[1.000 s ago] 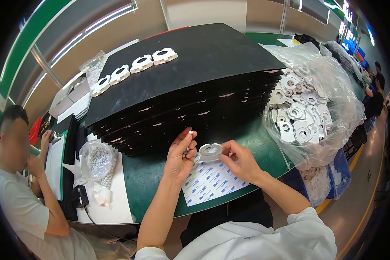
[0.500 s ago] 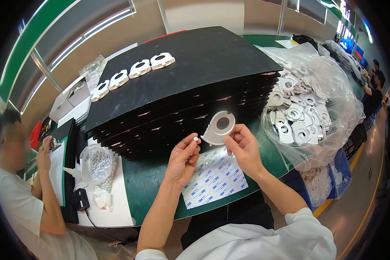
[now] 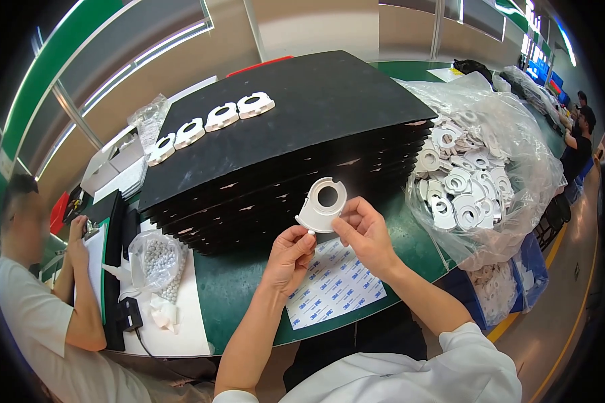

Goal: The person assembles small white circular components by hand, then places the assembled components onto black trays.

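2 hands: right hand [image 3: 364,232] pinches a flat white ring-shaped plastic part [image 3: 323,205]; left hand [image 3: 289,256] pinches a small white bead [image 3: 310,232].

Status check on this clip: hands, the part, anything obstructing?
Left hand pinches a small white bead. Right hand holds the flat white plastic ring plate above the green table. Nothing between them; stack of black trays behind.

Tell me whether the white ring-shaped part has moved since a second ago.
Yes. The white ring-shaped part has risen from low over the adhesive sheet to in front of the stack of black trays, held by the right hand.
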The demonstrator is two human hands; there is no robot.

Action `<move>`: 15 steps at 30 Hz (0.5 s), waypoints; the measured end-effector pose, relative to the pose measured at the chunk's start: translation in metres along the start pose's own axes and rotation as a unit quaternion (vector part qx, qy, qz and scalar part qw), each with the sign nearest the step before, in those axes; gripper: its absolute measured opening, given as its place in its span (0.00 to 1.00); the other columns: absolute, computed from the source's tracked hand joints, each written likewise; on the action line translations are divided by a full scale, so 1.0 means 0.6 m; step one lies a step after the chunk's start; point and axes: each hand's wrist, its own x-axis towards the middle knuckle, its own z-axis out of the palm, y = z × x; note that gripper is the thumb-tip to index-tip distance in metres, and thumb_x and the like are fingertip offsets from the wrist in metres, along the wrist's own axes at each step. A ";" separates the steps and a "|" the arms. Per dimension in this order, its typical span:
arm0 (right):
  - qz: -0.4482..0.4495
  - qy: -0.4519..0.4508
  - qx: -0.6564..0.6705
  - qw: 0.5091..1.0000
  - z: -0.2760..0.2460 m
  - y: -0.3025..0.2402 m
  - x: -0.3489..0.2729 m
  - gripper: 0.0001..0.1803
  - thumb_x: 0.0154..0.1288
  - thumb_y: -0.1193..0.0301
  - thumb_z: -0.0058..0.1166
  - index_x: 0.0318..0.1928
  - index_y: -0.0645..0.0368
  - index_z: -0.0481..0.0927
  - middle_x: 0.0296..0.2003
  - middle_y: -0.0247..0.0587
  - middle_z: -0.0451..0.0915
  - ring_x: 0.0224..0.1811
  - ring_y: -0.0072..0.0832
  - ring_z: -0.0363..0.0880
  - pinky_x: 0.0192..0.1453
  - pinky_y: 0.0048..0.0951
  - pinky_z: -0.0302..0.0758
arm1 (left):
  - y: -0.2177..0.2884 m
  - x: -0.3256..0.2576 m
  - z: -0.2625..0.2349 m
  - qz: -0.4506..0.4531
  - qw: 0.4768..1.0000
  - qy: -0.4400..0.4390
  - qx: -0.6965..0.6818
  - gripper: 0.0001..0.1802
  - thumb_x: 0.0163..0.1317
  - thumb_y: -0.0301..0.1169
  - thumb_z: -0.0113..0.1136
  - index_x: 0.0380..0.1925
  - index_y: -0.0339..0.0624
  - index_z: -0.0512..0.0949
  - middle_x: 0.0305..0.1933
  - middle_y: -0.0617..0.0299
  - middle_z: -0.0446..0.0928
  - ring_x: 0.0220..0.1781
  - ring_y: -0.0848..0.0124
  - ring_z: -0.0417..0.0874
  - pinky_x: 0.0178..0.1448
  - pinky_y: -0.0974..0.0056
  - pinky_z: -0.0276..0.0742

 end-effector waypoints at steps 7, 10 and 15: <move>-0.184 -0.017 -0.199 0.962 0.015 -0.086 0.017 0.08 0.57 0.79 0.54 0.37 0.61 0.72 0.28 0.34 0.77 0.28 0.19 0.74 0.30 0.19 0.69 | 0.003 -0.002 0.012 -0.004 1.000 0.017 -0.005 0.15 0.54 0.30 0.64 0.41 0.39 0.74 0.29 0.65 0.75 0.23 0.82 0.67 0.22 0.81 0.57; -0.447 0.070 -0.368 0.812 0.024 -0.148 0.094 0.10 0.54 0.79 0.54 0.38 0.61 0.72 0.28 0.39 0.77 0.26 0.33 0.74 0.31 0.27 0.70 | 0.010 0.000 0.010 -0.008 0.997 0.064 -0.042 0.18 0.57 0.31 0.60 0.46 0.37 0.71 0.35 0.60 0.75 0.26 0.79 0.71 0.23 0.80 0.60; -0.226 0.096 -0.443 0.862 0.009 -0.215 0.247 0.12 0.55 0.74 0.52 0.41 0.63 0.74 0.30 0.42 0.80 0.33 0.37 0.78 0.38 0.32 0.73 | 0.011 0.001 0.019 -0.033 0.989 0.120 -0.080 0.17 0.61 0.19 0.45 0.51 0.33 0.67 0.49 0.50 0.70 0.36 0.70 0.74 0.28 0.77 0.66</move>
